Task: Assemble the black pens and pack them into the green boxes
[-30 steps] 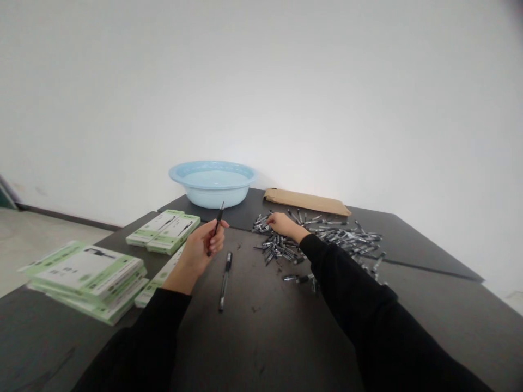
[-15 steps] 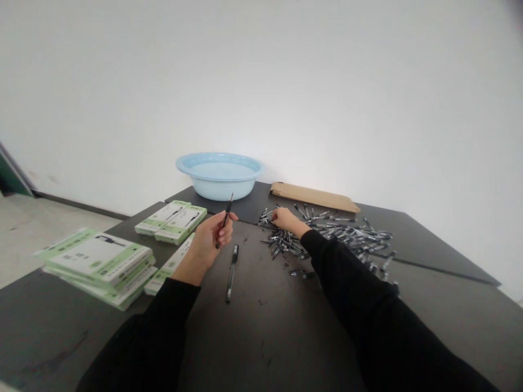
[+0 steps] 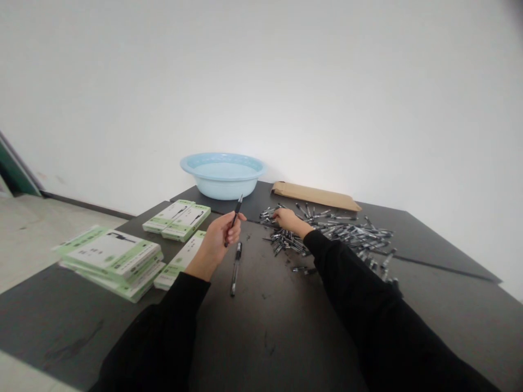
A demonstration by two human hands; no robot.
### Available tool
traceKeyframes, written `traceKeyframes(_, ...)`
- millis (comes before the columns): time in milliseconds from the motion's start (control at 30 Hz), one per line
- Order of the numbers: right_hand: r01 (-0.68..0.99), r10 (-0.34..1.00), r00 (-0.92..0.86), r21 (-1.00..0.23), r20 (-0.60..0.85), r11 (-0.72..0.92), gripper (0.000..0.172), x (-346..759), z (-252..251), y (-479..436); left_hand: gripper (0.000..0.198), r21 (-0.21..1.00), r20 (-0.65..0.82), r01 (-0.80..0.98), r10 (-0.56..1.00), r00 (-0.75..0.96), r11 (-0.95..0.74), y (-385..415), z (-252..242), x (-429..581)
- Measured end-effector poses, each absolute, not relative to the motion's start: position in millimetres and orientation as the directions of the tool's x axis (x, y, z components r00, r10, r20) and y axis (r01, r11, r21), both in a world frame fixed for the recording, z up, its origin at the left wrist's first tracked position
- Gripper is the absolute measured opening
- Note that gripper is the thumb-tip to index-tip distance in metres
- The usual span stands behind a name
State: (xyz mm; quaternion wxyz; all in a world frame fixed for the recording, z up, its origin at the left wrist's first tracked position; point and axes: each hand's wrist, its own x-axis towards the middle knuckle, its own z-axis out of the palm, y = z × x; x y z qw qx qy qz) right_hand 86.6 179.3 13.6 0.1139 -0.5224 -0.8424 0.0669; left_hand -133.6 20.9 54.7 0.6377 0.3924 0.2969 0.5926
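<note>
My left hand [image 3: 216,239] is closed around a black pen [image 3: 238,204], its pointed end up, held above the table. Over the near left part of a heap of black and clear pens and small pen pieces [image 3: 351,234], my right hand [image 3: 287,220] reaches in with fingers pinched together. What sits between those fingers, if anything, is too small to make out. A single capped pen [image 3: 236,272] lies lengthwise on the dark table [image 3: 261,332] between my two arms.
Green and white pen boxes [image 3: 112,253] are stacked at the left, with more flat boxes [image 3: 186,218] behind. A light blue basin [image 3: 229,188] stands at the back by the wall, beside a brown paper envelope [image 3: 316,196]. A seam crosses the tabletop.
The view has turned slightly left, so things sit a bit further right. My left hand keeps the pen raised; my right hand stays at the heap's left end, fingers still pinched.
</note>
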Motion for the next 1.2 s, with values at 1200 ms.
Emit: traceKeyframes(1200,0.281,0.951,-0.186,-0.914,0.248,0.293,0.028,224,17,-61,0.045,0.986,-0.008,0.126,0.717,0.697,-0.111,-26,-2,-28)
